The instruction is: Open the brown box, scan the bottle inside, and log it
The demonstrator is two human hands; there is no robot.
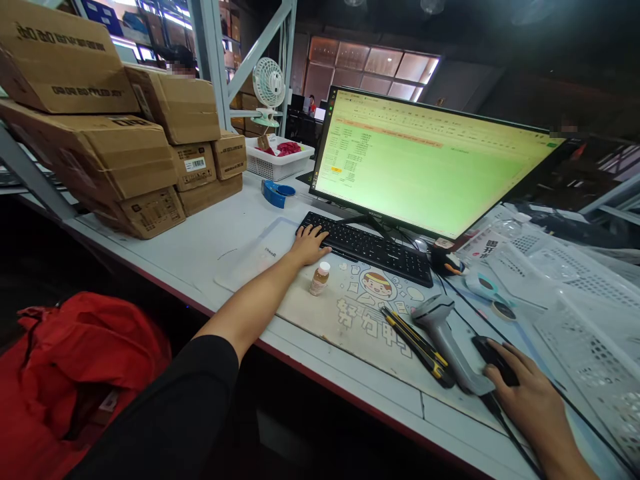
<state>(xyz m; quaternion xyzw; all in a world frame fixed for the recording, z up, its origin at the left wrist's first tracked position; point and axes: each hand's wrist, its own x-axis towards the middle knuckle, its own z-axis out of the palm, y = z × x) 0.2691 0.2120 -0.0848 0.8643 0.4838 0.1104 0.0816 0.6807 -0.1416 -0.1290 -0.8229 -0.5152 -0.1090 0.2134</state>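
Observation:
My left hand (309, 245) lies flat on the left end of a black keyboard (380, 252), fingers spread over the keys. At the right, my right hand (527, 383) is wrapped round a black computer mouse (496, 361). Beside the mouse lies a grey barcode scanner (453, 343) with its cable trailing toward the front edge. A black-and-yellow utility knife (417, 347) rests along the scanner's left side. Just below my left hand a small brown bottle (319, 279) with a white cap stands upright on the printed desk mat (305, 312). Behind the keyboard a monitor (430, 167) displays a spreadsheet.
Cardboard boxes (120, 153) are stacked at the left. A blue tape dispenser (277, 193) sits near a white basket (283, 163) and a small fan (269, 83). White plastic baskets (575, 293) crowd the right side. Red cloth (95, 360) hangs below the desk's front edge.

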